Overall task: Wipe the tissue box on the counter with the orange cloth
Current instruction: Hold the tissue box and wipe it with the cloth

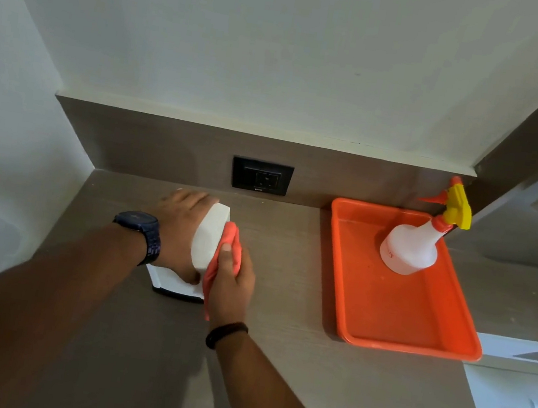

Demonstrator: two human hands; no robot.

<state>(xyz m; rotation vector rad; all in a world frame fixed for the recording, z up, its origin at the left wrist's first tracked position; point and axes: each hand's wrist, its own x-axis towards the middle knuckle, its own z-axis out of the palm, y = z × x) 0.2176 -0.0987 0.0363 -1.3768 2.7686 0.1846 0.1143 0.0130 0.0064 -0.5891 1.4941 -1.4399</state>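
While left hand [181, 226] grips tissue box [209, 237] | right hand [232, 281] clenches orange cloth [228, 250] against its 3 o'clock side | counter [273, 360]

A white wall [282, 50] stands behind a brown counter [273, 360]. A black socket [262, 176] sits low on it.
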